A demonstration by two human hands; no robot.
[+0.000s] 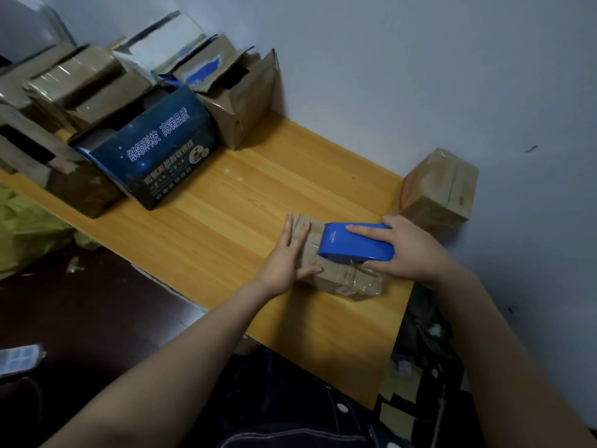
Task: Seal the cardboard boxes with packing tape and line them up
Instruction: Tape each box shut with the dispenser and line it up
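Though cut off by the bottom edge, closest of all: dark trousers with pale stitching (274,418), on the near side of the flat brown cardboard box (342,278). Lying on the yellow wooden tabletop (226,227), close to its right end, shiny with bands of clear tape.

On the box's left end, left hand (284,253): fingers straight and spread, pressed flat on the top face, thumb stretched along the near edge, gripping nothing. On the box's right end, right hand (403,250): wrapped round a blue plastic tape dispenser (355,245), index finger laid straight along its top, thumb tucked under its near side. Dispenser flat on top of the box, front edge pointing at the left fingers and near them.

Left of the box and off the tabletop, crumpled yellow-green plastic bag (29,227). Just beyond the box's right end, cube-shaped brown carton (436,189) with orange print, taped shut, against the pale blue-grey wall (387,59). Far beyond the box to the left, dark blue printed carton (151,150) with white characters, top open. Behind that, open-flapped plain brown carton (245,108) and a blurred pile of taped brown cartons (71,82).
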